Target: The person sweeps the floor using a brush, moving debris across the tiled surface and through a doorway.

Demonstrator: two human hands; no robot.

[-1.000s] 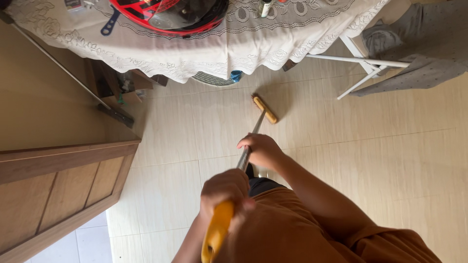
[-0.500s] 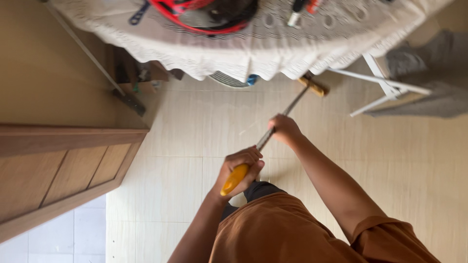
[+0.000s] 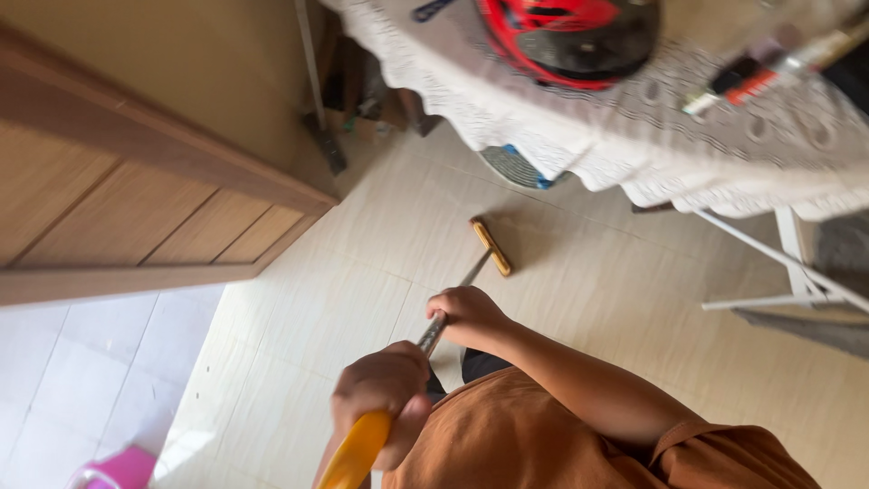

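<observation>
I hold a long-handled floor brush with both hands. My left hand [image 3: 380, 398] is closed around the yellow grip [image 3: 358, 453] at the near end. Further down, my right hand [image 3: 466, 315] clasps the metal shaft [image 3: 472, 270]. The yellow brush head [image 3: 491, 246] rests on the pale tiled floor [image 3: 634, 299], a little in front of the table's hanging cloth. My orange shirt fills the bottom of the view.
A table under a white lace cloth [image 3: 561, 127] carries a red and black helmet [image 3: 566, 32] and small tubes [image 3: 751, 77]. A round woven item [image 3: 516, 167] lies beneath it. A wooden door [image 3: 136, 208] stands left, white metal legs [image 3: 787, 263] right, a pink object [image 3: 118, 469] bottom left.
The brush head has come back from the table's edge toward me across the tiles. Both hands kept their hold on the handle. The view has swung toward the door.
</observation>
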